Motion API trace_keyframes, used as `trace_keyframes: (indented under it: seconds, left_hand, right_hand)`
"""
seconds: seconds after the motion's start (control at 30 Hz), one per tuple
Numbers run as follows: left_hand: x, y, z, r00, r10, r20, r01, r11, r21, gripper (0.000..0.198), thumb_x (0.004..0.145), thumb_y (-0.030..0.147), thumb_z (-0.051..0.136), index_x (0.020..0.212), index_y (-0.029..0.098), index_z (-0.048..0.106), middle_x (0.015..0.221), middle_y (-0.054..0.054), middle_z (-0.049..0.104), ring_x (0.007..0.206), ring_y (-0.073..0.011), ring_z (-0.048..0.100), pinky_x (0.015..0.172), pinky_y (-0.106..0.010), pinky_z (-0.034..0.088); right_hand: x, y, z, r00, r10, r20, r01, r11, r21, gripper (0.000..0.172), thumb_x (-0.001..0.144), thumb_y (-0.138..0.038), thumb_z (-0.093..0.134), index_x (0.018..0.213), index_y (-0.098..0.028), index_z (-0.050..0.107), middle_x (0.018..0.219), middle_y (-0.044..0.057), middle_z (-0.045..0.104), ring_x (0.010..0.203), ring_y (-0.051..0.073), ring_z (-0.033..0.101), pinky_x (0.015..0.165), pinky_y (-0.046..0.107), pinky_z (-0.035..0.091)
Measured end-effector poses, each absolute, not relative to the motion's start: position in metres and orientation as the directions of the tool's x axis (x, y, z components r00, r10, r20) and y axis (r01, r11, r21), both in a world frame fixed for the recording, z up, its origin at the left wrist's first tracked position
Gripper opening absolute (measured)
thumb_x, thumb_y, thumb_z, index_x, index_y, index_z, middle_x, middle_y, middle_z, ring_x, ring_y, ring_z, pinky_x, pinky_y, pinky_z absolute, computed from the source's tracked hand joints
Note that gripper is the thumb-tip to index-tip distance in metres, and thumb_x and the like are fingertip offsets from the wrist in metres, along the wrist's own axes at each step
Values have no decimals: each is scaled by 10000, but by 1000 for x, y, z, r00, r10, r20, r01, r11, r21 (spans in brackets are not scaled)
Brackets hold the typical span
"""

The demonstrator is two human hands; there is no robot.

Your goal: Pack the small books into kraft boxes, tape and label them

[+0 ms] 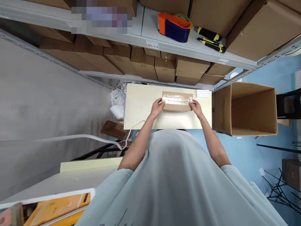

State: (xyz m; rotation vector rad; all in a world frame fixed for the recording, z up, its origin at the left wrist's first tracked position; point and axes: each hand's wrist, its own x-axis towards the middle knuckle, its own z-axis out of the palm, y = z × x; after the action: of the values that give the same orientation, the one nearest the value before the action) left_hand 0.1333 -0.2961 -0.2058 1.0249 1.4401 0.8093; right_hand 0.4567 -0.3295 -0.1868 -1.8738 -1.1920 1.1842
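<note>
A small brown cardboard box [177,107], with shiny clear tape along its top, is between my hands over the pale table [143,97]. My left hand [157,107] grips the box's left end, thumb on the top face. At the opposite end, my right hand [196,107] holds it the same way, fingers curled at the corner. Whether the box rests on the table or is slightly raised, I cannot tell. A white card or stack of paper [203,93] lies near the table's back right corner, just beyond my right hand.
Above the table, a metal shelf [131,38] carries an orange and blue tape dispenser [175,26] and utility knives [211,44]. Cardboard boxes [164,67] line the lower shelf. On the right stands a large open carton [254,110]. A white cable [82,136] runs at the left.
</note>
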Motion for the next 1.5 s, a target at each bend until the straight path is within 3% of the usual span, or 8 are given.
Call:
trace_keyframes:
  seconds: [0.13,0.23,0.4,0.57,0.93,1.27,1.4,1.5]
  left_hand:
    - [134,-324,-206,169,918,-358,99,346,933,1007,730,403,954,1616,204,518,1683,-192,546,1537,-345,555,1285,-506,461]
    - [130,-335,-202,250,906,-341,84,331,940,1209,645,349,980,1699,227,400,1726,-187,492,1581,-361,500,1292,-536,448]
    - [115,-336,-173,227,938,-263,147,234,961,933,793,381,893,1636,264,510,1627,-158,597,1438,-335,627,1170,-514,573]
    - [113,-339,-140,130,985,-114,221,83,972,644,935,519,804,1497,247,645,1453,-144,652,1370,-303,662,1197,-479,550]
    - [123,-322,-181,-49,891,-452,440,425,791,530,954,611,715,1302,213,760,1191,-141,774,1042,-313,764,1013,-450,575]
    - [142,-302,-212,-205,802,-561,431,588,684,464,944,582,674,1223,217,735,1223,-165,794,1166,-348,742,1101,-515,553]
    - [163,-306,-202,-297,883,-363,538,469,701,682,917,490,716,1489,142,584,1508,-253,618,1503,-405,539,1309,-574,388]
    - [197,-305,-184,-206,964,-168,642,263,721,722,954,443,686,1578,133,495,1668,-268,439,1651,-422,323,1401,-591,204]
  right_hand:
    - [440,-362,-177,166,896,-412,266,-443,-856,1211,748,-733,866,1722,-188,397,1657,216,549,1463,352,594,1235,509,505]
    - [430,-375,-166,85,925,-370,274,-379,-884,1198,763,-631,872,1752,-220,336,1675,183,548,1462,326,598,1228,512,507]
    - [425,-390,-135,210,943,-259,367,-321,-873,1013,866,-627,757,1725,-217,409,1632,157,610,1418,322,632,1209,515,523]
    - [419,-410,-102,329,931,-155,397,-285,-872,834,966,-705,655,1631,-212,555,1533,148,690,1377,324,665,1197,487,543]
    - [396,-391,-140,474,803,-360,502,-583,-639,609,994,-748,511,1180,-243,797,1061,95,833,990,309,765,948,439,597]
    - [437,-356,-187,229,863,-450,569,-494,-658,585,1074,-660,470,1388,-262,762,1123,95,838,1040,297,796,967,412,618]
    - [480,-340,-207,141,909,-392,614,-391,-686,586,1101,-597,462,1415,-193,748,1360,160,773,1234,315,753,1134,437,579]
    - [532,-318,-218,192,935,-298,695,-344,-631,563,1112,-500,461,1480,-147,702,1586,188,634,1502,340,576,1306,486,449]
